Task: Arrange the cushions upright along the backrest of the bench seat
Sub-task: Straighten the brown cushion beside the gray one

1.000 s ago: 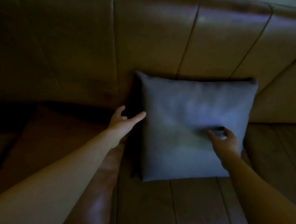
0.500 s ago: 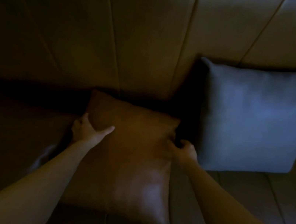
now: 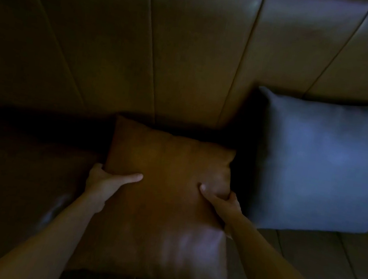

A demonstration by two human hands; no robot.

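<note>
Hands grip the brown cushion (image 3: 164,199) by its sides, left hand (image 3: 105,181) and right hand (image 3: 221,199), beside the blue cushion (image 3: 321,166) propped upright against the backrest (image 3: 191,56). Next, I judge: tip it upright against the backrest.

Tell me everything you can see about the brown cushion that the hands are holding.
The brown cushion is roughly square, smooth and slightly glossy like leather, with a pale sheen near its lower edge. It is tilted, not yet upright, its far edge near the base of the backrest. The left hand grips its left edge, the right hand its right edge, thumbs on its face. The blue cushion stands upright to its right.
</note>
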